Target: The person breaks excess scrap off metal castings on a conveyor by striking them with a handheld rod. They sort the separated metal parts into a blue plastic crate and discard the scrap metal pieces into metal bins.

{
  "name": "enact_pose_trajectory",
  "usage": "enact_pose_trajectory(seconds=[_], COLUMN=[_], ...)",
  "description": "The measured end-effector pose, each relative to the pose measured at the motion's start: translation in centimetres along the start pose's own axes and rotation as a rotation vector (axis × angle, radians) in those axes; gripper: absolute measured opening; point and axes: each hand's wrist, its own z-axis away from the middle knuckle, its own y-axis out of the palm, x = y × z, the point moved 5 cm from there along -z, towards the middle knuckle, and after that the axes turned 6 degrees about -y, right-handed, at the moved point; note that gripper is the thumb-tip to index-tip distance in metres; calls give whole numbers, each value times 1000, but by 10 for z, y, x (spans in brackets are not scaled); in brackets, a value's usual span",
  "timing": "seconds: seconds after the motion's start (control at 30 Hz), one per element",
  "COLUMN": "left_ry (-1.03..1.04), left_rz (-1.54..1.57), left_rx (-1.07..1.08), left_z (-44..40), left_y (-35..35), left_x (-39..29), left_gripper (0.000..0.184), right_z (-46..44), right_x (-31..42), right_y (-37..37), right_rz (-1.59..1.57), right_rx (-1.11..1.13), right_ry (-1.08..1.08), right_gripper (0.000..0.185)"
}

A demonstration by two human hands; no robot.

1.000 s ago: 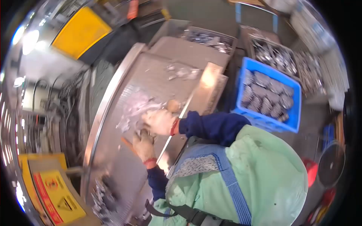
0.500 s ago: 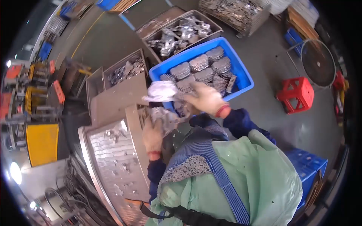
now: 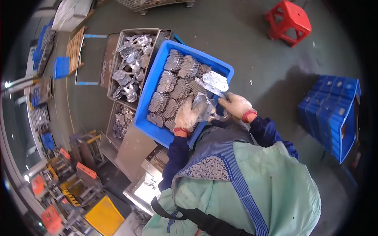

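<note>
My left hand (image 3: 187, 114), in a pale work glove, is closed on a shiny metal casting (image 3: 202, 107) above the near side of the blue crate (image 3: 143, 114). To its right, my gloved right hand (image 3: 238, 107) pinches the narrow end of a second, brighter casting (image 3: 215, 81), which extends over the crate's right part. The two castings are close together; I cannot tell whether they touch. Beneath them, the crate holds several stacks of ridged grey metal parts (image 3: 165, 82). The fingertips of both hands are partly hidden.
Left of the crate stands a metal bin (image 3: 118, 43) heaped with castings (image 3: 132, 67). Below it, another bin contains smaller metal pieces (image 3: 123, 120). A red stool (image 3: 289, 23) and stacked blue crates (image 3: 330, 112) stand to the right. Machinery with a yellow panel (image 3: 104, 215) occupies the lower left.
My view has turned, and the crate now sits nearer the middle. My left hand has moved with its casting from beside the metal worktable to over the crate. Both castings remain held.
</note>
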Motion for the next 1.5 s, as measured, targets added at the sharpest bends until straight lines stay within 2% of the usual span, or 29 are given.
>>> enact_pose_trajectory(seconds=[0.1,0.23,0.27,0.37,0.4,0.5,0.53,0.57,0.63,0.67,0.7,0.73,0.77,0.8,0.83,0.87,0.97,1.0,1.03,1.1,1.13,1.17,1.23,1.27,1.3,1.37,1.4,1.43,1.5], left_ry=[-70,-152,-133,-176,-163,-167,-207,-215,-196,-213,-226,-230,-234,-227,-227,-232,-246,-234,-314,-459,-363,-410,-368,-340,-417,-602,-662,-692,-768], left_rz=[-76,-30,-63,-40,29,-97,-122,-98,-115,-141,-170,-132,-95,-59,10,87,190,198,290,474,492,442,435,532,587,930,863,924,1072], left_rx=[61,155,127,32,3,-92,-61,-34,-79,-61,-47,-43,-38,-62,-107,-141,-223,-274,-246,-197,-369,-348,-472,-495,-535,-566,-621,-719,-791], left_z=[-21,-29,-27,-30,-29,-28,-25,-27,-25,-25,-24,-23,-23,-23,-20,-19,1,0,5,14,27,48,66,74,87,123,142,156,186], left_y=[9,10,8,21,24,22,21,21,18,24,23,18,13,16,23,30,21,6,1,-9,-27,-54,-57,-53,-48,-51,-57,-42,-29], left_x=[17,18,9,22,25,26,23,24,24,22,24,23,23,32,46,57,62,63,76,101,99,91,119,136,156,162,162,179,182], left_gripper=[68,73,76,77,79,77,77,74,86,83,80,79,79,80,82,83,85,84,86,92,88,76,65,58,59,61,64,69,73], right_z=[-5,-10,-17,-15,-14,-18,-19,-21,-24,-23,-31,-27,-35,-39,-41,-32,-28,-36,-38,-45,-53,-61,-80,-95,-112,-154,-186,-217,-251], right_x=[-1,11,9,15,17,20,19,16,9,10,11,5,-14,-34,-34,-23,-11,-8,-7,38,64,95,172,208,242,304,332,356,400], right_y=[12,23,35,41,41,45,46,48,51,54,60,59,72,81,78,70,56,46,41,14,1,-11,-26,-29,-29,-17,-5,14,45], right_rz=[2,50,47,91,109,184,186,194,192,208,256,225,254,190,162,150,141,133,123,-11,-29,-49,-134,-85,-39,39,110,179,313], right_rx=[-20,71,63,-117,-127,-140,-125,-135,-176,-190,-121,-196,-261,-285,-278,-350,-111,-126,-131,-61,-59,-58,-55,-44,-34,24,27,30,-131], right_ry=[-52,76,-4,121,124,139,136,115,68,86,-50,20,-114,-149,-125,-198,-60,-47,-26,-20,-90,-161,-385,-459,-532,-608,-691,-773,-837], right_gripper=[64,71,74,74,73,72,72,73,73,72,70,66,64,62,61,60,67,68,69,68,66,64,59,58,56,55,54,52,47])
